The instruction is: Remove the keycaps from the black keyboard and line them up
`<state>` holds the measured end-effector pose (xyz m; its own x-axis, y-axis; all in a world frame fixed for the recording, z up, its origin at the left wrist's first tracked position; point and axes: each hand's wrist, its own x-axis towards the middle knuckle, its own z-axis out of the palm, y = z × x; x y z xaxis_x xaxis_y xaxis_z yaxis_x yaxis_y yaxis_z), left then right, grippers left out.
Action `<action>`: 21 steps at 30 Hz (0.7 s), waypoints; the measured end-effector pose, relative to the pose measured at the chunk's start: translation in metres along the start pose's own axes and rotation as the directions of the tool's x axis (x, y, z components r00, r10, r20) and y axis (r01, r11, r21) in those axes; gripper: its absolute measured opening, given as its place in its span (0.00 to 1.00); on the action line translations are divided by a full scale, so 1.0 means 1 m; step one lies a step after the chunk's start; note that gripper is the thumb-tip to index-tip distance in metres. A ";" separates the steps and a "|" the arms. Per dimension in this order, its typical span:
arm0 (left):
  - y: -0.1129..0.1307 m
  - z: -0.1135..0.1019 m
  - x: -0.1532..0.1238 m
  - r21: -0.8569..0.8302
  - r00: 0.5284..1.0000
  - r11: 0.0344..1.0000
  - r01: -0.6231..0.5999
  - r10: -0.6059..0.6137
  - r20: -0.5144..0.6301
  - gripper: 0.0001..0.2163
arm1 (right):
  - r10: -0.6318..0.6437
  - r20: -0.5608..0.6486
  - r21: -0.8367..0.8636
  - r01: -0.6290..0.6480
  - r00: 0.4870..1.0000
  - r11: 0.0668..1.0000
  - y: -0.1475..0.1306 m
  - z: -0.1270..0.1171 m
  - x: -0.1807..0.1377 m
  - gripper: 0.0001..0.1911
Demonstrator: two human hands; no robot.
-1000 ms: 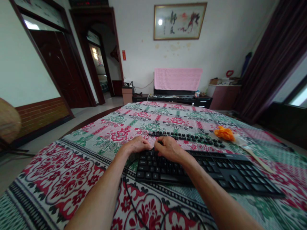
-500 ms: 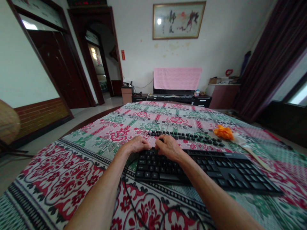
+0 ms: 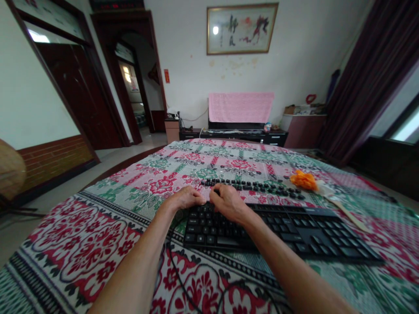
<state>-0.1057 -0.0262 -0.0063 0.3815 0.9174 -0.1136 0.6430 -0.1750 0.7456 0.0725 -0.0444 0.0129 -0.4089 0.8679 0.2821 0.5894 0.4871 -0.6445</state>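
Observation:
A black keyboard [image 3: 303, 237] lies across the tablecloth in front of me. My left hand [image 3: 187, 197] is closed at its back left corner, thumb and fingers pressed together at the edge. Close beside it, my right hand [image 3: 227, 201] curls over the upper left keys, fingers bent and closed. A small dark bit shows by the right fingertips; I cannot make out what it is. Behind the keyboard, loose black keycaps [image 3: 257, 187] lie in rows on the cloth. The right hand and forearm hide part of the keys.
A patterned red, green and white tablecloth [image 3: 98, 235] covers the table. Right of the keycaps lies an orange fluffy thing [image 3: 303, 180], near a pale flat stick [image 3: 350, 214]. A black cable [image 3: 178, 270] loops over the cloth below the keyboard.
My right hand has shifted very slightly left over the keys. The left hand stays at the keyboard's corner, and the whole view has moved a little.

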 end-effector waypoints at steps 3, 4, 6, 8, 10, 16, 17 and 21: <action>-0.007 0.001 0.003 0.003 1.000 1.000 -0.030 0.030 0.000 0.13 | -0.067 0.006 -0.135 0.068 0.998 0.989 -0.007 -0.001 -0.002 0.11; -0.010 0.001 0.005 0.011 0.999 0.999 -0.037 0.037 -0.004 0.13 | -0.068 0.014 -0.156 0.070 0.998 0.985 -0.008 -0.001 -0.002 0.12; -0.013 0.001 0.007 0.028 0.999 0.998 -0.051 0.051 -0.011 0.12 | -0.070 0.028 -0.184 0.074 0.997 0.980 -0.009 -0.001 -0.001 0.12; -0.014 0.001 0.008 0.063 0.998 0.997 -0.050 0.051 -0.021 0.12 | -0.095 0.043 -0.226 0.103 0.995 0.969 -0.011 -0.002 -0.001 0.13; -0.014 0.001 0.010 0.100 0.998 0.994 -0.039 0.042 -0.036 0.12 | -0.150 0.082 -0.291 0.167 0.985 0.942 -0.015 -0.003 -0.002 0.12; -0.019 0.003 0.016 0.157 0.995 0.987 -0.022 0.038 -0.098 0.11 | -0.225 0.260 -0.383 0.314 0.939 0.868 -0.030 -0.014 -0.004 0.12; -0.021 0.003 0.017 0.162 0.994 0.987 -0.021 0.039 -0.105 0.11 | -0.225 0.275 -0.378 0.320 0.935 0.869 -0.031 -0.015 -0.004 0.12; -0.026 0.004 0.021 0.082 0.995 0.996 -0.040 0.047 -0.093 0.10 | -0.245 0.300 -0.359 0.348 0.922 0.866 -0.032 -0.016 -0.004 0.11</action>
<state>-0.1118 -0.0037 -0.0310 0.3481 0.9373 -0.0169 0.6794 -0.2398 0.6935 0.0662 -0.0618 0.0443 -0.7307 0.6513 0.2047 0.6187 0.7585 -0.2047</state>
